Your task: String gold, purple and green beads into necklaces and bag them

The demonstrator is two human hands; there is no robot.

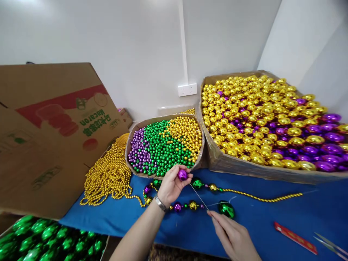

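My left hand [171,186], with a watch on the wrist, pinches a large purple bead [182,175] just in front of the small box. A thin needle or wire [198,196] runs from that bead down to my right hand [231,235], whose fingers pinch its lower end. A partly strung strand [190,206] of purple, gold and green beads lies on the blue cloth [272,217] between my hands. A large loose green bead [226,209] rests close to my right fingertips. A gold bead chain [261,198] trails off to the right.
A small cardboard box [130,139] holds small purple, green and gold beads. A big box [239,166] at right holds large gold and purple beads. Gold bead chains [108,177] are piled at left beside flattened cartons [49,145]. Green baubles [40,239] lie bottom left. A red ruler [295,237] and scissors [330,244] lie at right.
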